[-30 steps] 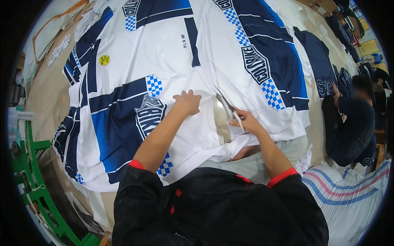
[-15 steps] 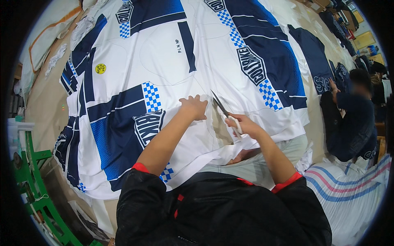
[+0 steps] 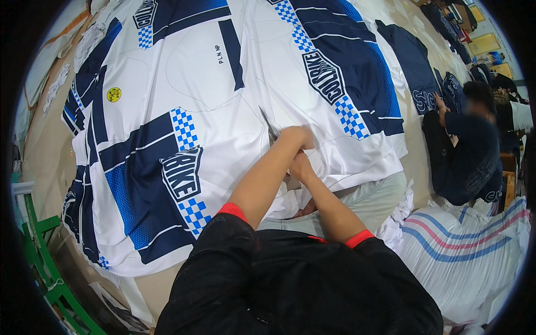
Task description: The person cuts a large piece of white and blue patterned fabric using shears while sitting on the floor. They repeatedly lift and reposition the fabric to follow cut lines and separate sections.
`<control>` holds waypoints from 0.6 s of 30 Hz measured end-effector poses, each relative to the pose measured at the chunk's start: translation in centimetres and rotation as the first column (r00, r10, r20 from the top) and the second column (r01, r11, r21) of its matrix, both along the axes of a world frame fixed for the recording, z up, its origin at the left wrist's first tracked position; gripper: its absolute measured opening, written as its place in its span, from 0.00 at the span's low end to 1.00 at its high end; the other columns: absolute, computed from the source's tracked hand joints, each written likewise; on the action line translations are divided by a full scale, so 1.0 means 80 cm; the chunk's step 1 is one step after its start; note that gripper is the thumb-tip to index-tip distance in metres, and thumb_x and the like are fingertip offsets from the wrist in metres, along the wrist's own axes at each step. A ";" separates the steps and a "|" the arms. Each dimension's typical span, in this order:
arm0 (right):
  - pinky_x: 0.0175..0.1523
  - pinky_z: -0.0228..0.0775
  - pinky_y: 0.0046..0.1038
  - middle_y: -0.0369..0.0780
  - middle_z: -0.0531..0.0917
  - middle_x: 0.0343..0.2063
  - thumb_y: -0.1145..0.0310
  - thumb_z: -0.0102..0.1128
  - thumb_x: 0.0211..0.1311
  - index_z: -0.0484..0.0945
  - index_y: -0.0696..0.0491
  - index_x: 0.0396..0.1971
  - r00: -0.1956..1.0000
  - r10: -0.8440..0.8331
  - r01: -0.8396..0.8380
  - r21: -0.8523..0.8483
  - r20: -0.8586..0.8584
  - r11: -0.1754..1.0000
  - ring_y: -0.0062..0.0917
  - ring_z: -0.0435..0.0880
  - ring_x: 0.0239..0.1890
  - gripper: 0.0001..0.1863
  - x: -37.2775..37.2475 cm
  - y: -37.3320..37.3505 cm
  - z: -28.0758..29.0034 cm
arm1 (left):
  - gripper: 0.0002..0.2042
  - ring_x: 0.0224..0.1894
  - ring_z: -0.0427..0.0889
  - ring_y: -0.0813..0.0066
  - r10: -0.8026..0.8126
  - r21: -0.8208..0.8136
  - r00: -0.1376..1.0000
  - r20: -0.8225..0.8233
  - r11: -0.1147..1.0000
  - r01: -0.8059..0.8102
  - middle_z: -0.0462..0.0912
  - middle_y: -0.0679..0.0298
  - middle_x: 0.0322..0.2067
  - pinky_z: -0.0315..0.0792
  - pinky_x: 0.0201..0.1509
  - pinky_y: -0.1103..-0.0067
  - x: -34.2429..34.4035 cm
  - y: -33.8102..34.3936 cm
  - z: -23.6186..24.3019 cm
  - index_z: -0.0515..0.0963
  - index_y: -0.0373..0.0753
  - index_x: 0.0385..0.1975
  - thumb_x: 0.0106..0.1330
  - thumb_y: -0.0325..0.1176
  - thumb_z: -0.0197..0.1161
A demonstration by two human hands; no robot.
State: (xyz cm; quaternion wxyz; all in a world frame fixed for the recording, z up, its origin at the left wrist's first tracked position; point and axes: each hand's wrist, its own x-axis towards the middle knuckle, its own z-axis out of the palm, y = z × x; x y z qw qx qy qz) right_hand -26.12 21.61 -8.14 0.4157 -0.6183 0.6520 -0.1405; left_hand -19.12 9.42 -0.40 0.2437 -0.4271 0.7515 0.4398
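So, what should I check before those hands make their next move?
1. Scissors' tips pointing away from the body: ok, the scissors point forward.
2. Right hand gripping the handles: cannot tell, the left arm hides them.
3. Left hand clear of the scissors: not ok, its wrist crosses over them.
4. Cloth smooth: not ok, creases show.
5. Other person well apart: ok, off to the right.
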 end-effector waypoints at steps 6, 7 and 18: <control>0.75 0.54 0.35 0.45 0.68 0.71 0.55 0.62 0.70 0.68 0.52 0.69 0.981 0.194 -0.189 -0.121 0.029 0.974 0.33 0.66 0.73 0.32 -0.007 0.003 0.001 | 0.28 0.58 0.83 0.55 -0.037 -0.048 0.999 0.008 0.998 0.037 0.84 0.56 0.56 0.76 0.62 0.58 -0.016 0.025 0.008 0.83 0.42 0.56 0.63 0.56 0.65; 0.75 0.56 0.34 0.43 0.70 0.70 0.56 0.62 0.71 0.65 0.51 0.72 0.979 0.141 -0.137 -0.036 0.148 0.990 0.32 0.67 0.72 0.34 -0.005 0.002 0.009 | 0.28 0.57 0.84 0.55 -0.038 -0.074 0.999 0.017 0.996 0.039 0.86 0.57 0.54 0.74 0.63 0.54 -0.017 0.025 0.012 0.83 0.44 0.56 0.62 0.57 0.65; 0.62 0.67 0.30 0.38 0.74 0.64 0.58 0.58 0.75 0.65 0.45 0.73 0.944 0.127 -0.116 -0.052 0.304 0.992 0.25 0.74 0.62 0.30 -0.011 -0.005 0.002 | 0.26 0.60 0.82 0.47 -0.021 0.097 0.996 -0.087 0.995 0.029 0.83 0.51 0.57 0.70 0.66 0.52 -0.023 0.008 -0.014 0.82 0.39 0.56 0.66 0.52 0.62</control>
